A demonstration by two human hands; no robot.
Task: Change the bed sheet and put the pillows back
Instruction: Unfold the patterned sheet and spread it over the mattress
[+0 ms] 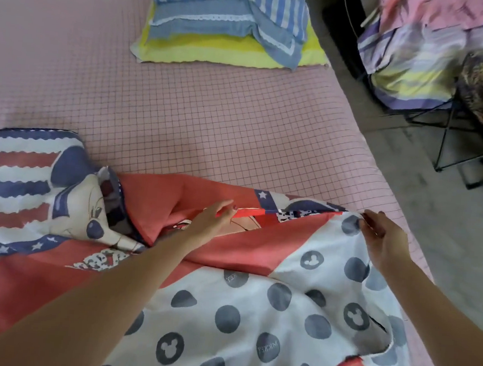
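On the bed, left hand (213, 219) and right hand (382, 238) each pinch the sheet's (254, 312) edge.

Single head view, forward and down over bed (210, 117).

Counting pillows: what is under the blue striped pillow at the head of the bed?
A yellow-green striped pillow lies under the blue striped pillow, resting on the pink checked sheet. Anything between them is covered.

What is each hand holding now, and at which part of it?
Both hands hold the cartoon-print sheet. The left hand pinches a red folded edge near the middle; the right hand has its grip on the top edge of the dotted white part.
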